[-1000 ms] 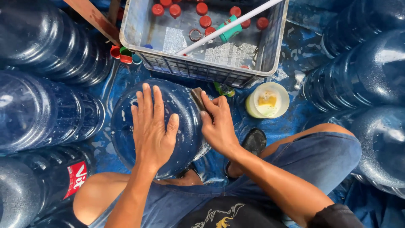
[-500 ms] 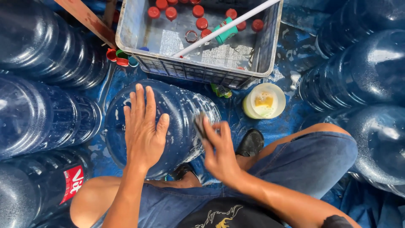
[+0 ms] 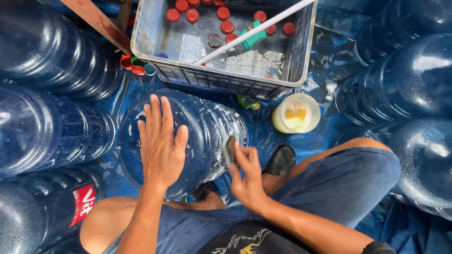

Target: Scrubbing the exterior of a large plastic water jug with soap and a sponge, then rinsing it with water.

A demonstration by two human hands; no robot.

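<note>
Water-jug washing yard (blue jugs (image 3: 56, 127), soapy tarp (image 3: 282, 141), crate of caps (image 3: 292, 56)).

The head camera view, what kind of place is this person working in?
Probably a water-jug washing or refilling spot. Big blue jugs crowd round, the left hand steadies a soapy jug while the right hand scrubs it, and a grey crate holds red caps.

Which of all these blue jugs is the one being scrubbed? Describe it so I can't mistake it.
Start at the grey crate holding red caps. Just below its front wall lies one big blue jug between the person's knees. Unlike its neighbours, it is soap-streaked, with the left hand flat on top and the right hand pressing a dark pad against it.
</note>
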